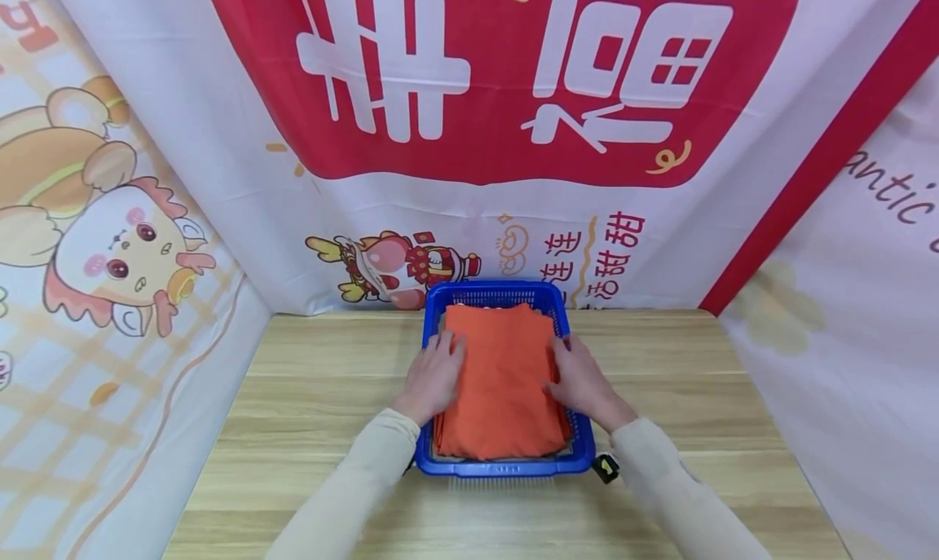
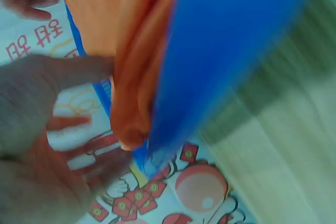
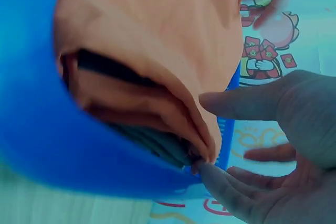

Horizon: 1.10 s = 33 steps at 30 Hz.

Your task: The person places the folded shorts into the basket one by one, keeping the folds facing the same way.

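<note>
A folded orange cloth (image 1: pixel 502 381) lies in a blue plastic basket (image 1: pixel 506 468), on top of other folded fabric. My left hand (image 1: pixel 434 377) is at the cloth's left edge with its fingers apart. On the opposite side, my right hand (image 1: pixel 583 382) has its thumb and fingers spread at the right edge. The right wrist view shows the thumb and a fingertip close to the cloth's folded layers, with dark green fabric (image 3: pixel 152 142) below them. Blur obscures the left hand's exact contact in its wrist view.
The basket stands on a wood-grain table (image 1: pixel 330 397), close to the printed cloth backdrop (image 1: pixel 499 197) at the back. A small black object (image 1: pixel 606 468) with a yellow mark sits by the basket's near right corner. Printed hangings flank both sides.
</note>
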{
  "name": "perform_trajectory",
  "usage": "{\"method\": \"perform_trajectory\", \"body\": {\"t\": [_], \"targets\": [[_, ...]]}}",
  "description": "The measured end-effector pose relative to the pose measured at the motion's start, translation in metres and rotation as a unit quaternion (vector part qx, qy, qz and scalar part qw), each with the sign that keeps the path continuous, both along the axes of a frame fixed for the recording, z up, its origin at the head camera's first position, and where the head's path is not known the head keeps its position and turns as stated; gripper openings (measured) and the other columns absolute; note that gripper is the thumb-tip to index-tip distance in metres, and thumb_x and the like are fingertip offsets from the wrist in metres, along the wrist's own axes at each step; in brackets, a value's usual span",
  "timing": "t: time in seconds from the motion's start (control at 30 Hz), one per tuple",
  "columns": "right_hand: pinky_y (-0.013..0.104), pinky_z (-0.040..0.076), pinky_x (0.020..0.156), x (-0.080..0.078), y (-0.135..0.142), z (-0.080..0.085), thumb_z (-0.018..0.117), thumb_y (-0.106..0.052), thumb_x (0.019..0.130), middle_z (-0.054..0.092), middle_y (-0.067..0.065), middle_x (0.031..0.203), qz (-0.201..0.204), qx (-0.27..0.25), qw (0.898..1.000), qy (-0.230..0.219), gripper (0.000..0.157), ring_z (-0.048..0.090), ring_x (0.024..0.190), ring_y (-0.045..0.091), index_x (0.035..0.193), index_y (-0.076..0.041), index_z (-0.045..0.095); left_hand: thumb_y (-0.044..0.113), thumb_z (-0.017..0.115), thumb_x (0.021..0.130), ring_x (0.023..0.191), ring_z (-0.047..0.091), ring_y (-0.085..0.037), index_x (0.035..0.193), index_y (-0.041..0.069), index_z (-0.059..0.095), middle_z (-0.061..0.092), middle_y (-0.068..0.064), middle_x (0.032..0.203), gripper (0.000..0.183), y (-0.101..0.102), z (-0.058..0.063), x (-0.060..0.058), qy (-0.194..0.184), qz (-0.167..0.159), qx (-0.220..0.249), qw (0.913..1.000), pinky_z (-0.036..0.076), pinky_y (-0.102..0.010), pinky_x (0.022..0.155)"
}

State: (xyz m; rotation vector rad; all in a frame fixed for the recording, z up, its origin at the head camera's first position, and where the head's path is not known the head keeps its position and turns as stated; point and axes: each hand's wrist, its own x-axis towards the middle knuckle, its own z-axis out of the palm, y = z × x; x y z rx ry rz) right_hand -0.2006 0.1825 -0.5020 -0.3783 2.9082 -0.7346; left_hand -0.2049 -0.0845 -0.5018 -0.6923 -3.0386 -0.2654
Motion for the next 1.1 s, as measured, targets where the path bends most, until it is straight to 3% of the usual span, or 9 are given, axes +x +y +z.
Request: {"method": "perform_trajectory", "body": {"t": [0.1, 0.23, 0.4, 0.6, 0.77, 0.93, 1.0, 1.1], "targets": [[0.057, 0.042, 0.106, 0.003, 0.003, 0.002, 0.09, -0.025, 0.079, 0.045, 0.026, 0.144, 0.06, 0.052, 0.997, 0.01, 0.083, 0.046, 0.129, 0.04, 0.145, 0.004, 0.049, 0.045, 0.091, 0.072, 0.145, 0.032, -0.04, 0.149, 0.001, 0.047, 0.039, -0.021, 0.155, 0.099, -0.007, 0.002, -0.001, -0.039, -0.066, -0.073, 0.9944, 0.032, -0.055, 0.115], [0.064, 0.024, 0.115, 0.004, 0.007, 0.001, 0.092, -0.042, 0.072, 0.035, 0.022, 0.157, 0.129, 0.113, 0.985, -0.032, 0.102, 0.029, 0.146, 0.041, 0.152, -0.002, 0.043, 0.071, 0.086, 0.061, 0.153, 0.013, -0.037, 0.157, 0.002, 0.033, 0.023, -0.018, 0.165, 0.13, -0.017, -0.002, -0.001, -0.096, -0.083, -0.141, 0.9819, 0.017, -0.059, 0.12], [0.069, 0.01, 0.116, 0.003, 0.01, -0.004, 0.091, -0.045, 0.071, 0.025, 0.021, 0.164, 0.156, 0.16, 0.972, -0.068, 0.111, 0.016, 0.152, 0.039, 0.157, -0.002, 0.034, 0.078, 0.084, 0.054, 0.154, 0.011, -0.036, 0.159, 0.003, 0.029, 0.021, -0.016, 0.166, 0.14, -0.025, -0.013, -0.003, -0.102, -0.074, -0.165, 0.9781, 0.015, -0.062, 0.119], [0.071, 0.008, 0.115, -0.001, 0.012, -0.012, 0.088, -0.053, 0.07, 0.028, 0.02, 0.163, 0.171, 0.202, 0.963, -0.052, 0.113, 0.017, 0.152, 0.038, 0.156, -0.003, 0.036, 0.079, 0.083, 0.053, 0.154, 0.014, -0.034, 0.159, 0.005, 0.031, 0.023, -0.014, 0.166, 0.139, -0.022, -0.018, -0.001, -0.091, -0.064, -0.191, 0.9753, 0.017, -0.062, 0.119], [0.072, 0.005, 0.115, -0.001, 0.014, -0.02, 0.087, -0.056, 0.07, 0.028, 0.018, 0.163, 0.177, 0.207, 0.961, -0.049, 0.113, 0.018, 0.152, 0.037, 0.157, -0.005, 0.036, 0.081, 0.08, 0.055, 0.154, 0.015, -0.032, 0.16, 0.009, 0.03, 0.022, -0.01, 0.167, 0.137, -0.019, -0.02, 0.001, -0.098, -0.054, -0.221, 0.9688, 0.018, -0.062, 0.119], [0.073, 0.003, 0.114, 0.0, 0.016, -0.025, 0.089, -0.053, 0.07, 0.029, 0.018, 0.163, 0.174, 0.181, 0.967, -0.044, 0.111, 0.018, 0.152, 0.038, 0.156, -0.006, 0.038, 0.083, 0.079, 0.056, 0.154, 0.013, -0.034, 0.16, 0.008, 0.029, 0.02, -0.012, 0.167, 0.138, -0.02, -0.027, 0.0, -0.099, -0.057, -0.211, 0.9708, 0.017, -0.063, 0.118], [0.074, 0.006, 0.113, 0.001, 0.018, -0.024, 0.088, -0.051, 0.072, 0.031, 0.019, 0.162, 0.17, 0.147, 0.974, -0.032, 0.106, 0.02, 0.151, 0.039, 0.155, -0.006, 0.04, 0.082, 0.077, 0.06, 0.154, 0.011, -0.035, 0.16, 0.007, 0.028, 0.019, -0.013, 0.167, 0.135, -0.022, -0.029, 0.0, -0.106, -0.059, -0.178, 0.9764, 0.015, -0.065, 0.118], [0.074, 0.014, 0.111, 0.001, 0.023, -0.017, 0.085, -0.046, 0.079, 0.038, 0.021, 0.158, 0.15, 0.076, 0.986, 0.013, 0.093, 0.026, 0.148, 0.041, 0.152, -0.004, 0.044, 0.077, 0.072, 0.073, 0.154, 0.01, -0.038, 0.159, 0.004, 0.029, 0.02, -0.016, 0.167, 0.121, -0.028, -0.027, 0.0, -0.099, -0.051, -0.092, 0.9895, 0.012, -0.067, 0.117]]}}
